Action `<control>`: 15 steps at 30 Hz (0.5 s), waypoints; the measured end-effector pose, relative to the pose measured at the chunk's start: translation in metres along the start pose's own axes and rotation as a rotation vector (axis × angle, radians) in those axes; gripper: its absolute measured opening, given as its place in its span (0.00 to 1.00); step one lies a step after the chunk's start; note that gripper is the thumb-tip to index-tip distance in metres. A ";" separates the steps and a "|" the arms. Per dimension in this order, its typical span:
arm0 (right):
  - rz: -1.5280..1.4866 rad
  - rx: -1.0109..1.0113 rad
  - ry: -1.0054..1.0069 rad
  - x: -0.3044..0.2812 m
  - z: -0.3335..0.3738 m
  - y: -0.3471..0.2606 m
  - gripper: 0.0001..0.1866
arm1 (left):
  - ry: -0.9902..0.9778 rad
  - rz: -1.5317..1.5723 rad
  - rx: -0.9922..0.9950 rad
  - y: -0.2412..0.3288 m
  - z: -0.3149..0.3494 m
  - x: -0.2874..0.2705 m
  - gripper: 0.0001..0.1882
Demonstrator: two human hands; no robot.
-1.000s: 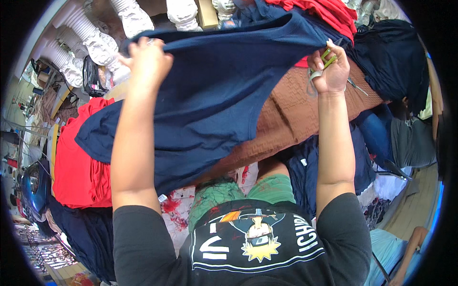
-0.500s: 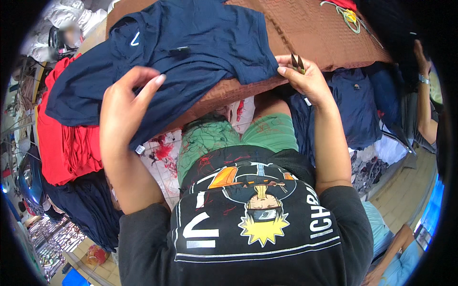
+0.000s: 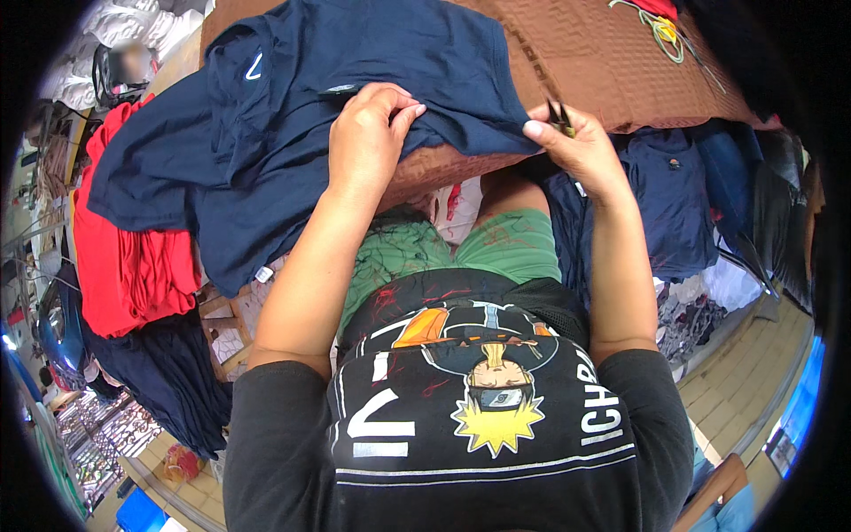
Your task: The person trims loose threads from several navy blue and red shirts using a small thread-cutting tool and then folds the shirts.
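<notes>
The navy garment (image 3: 292, 124) is matt cloth, the brown cover (image 3: 612, 75) rough-textured.

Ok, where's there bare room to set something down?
The brown cloth shows a bare patch, bordered by the navy shirt on its left, the pale cord bundle at upper right and the right hand below. The left is crowded: the shirt spreads out and overlaps the red garments, with the left hand over its near part.
</notes>
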State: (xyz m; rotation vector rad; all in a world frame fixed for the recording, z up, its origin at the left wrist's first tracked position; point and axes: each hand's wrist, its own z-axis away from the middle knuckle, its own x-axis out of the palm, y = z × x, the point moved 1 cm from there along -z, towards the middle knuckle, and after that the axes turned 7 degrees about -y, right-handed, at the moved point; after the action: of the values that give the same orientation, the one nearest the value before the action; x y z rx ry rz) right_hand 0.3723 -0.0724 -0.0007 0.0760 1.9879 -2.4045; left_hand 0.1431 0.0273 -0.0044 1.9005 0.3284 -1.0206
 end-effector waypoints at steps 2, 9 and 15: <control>-0.027 -0.008 -0.002 -0.006 0.009 -0.012 0.10 | -0.030 0.138 -0.030 0.003 0.004 -0.003 0.07; 0.463 0.045 0.030 -0.030 0.015 0.018 0.16 | -0.221 0.308 0.029 0.028 0.041 -0.041 0.06; 0.570 -0.132 0.283 0.003 0.015 -0.028 0.17 | -0.267 0.033 0.124 0.025 0.050 -0.053 0.07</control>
State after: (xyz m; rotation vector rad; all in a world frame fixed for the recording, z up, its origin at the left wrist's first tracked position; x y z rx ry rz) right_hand 0.3673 -0.0815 0.0292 0.8901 1.8744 -1.9735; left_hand 0.0988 -0.0176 0.0395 1.8426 0.0807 -1.2797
